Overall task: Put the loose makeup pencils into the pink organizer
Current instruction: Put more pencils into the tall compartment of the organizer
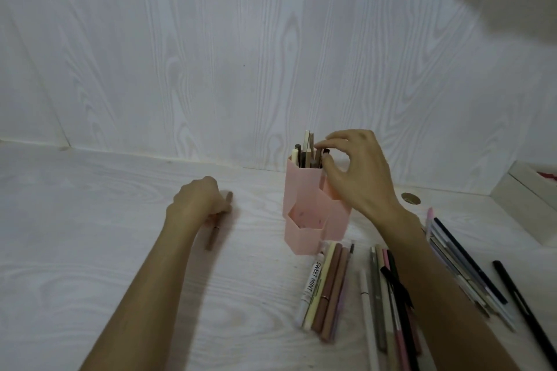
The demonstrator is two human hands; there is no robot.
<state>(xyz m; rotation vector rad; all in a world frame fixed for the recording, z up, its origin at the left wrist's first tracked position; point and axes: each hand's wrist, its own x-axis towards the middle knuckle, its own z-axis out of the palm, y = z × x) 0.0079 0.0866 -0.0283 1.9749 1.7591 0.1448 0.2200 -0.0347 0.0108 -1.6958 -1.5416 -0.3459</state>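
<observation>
The pink organizer [304, 205] stands upright near the back of the white table, with several pencils sticking out of its tallest compartment. My right hand [355, 172] hovers at the top of it, index finger and thumb pinching the top of a brown pencil [318, 155] that stands in that compartment. My left hand [199, 194] rests on the table to the left, fingers curled round a brown pencil [215, 232] lying there. Loose makeup pencils [328, 286] lie in front of the organizer, and more of the loose pencils [388, 298] run under my right forearm.
More pens and pencils [464, 265] lie at the right, with a black pen [524, 304] beyond them. A white wooden box [524, 199] sits at the far right edge. A round cable hole [410, 198] is behind my right wrist. The wall stands close behind the organizer.
</observation>
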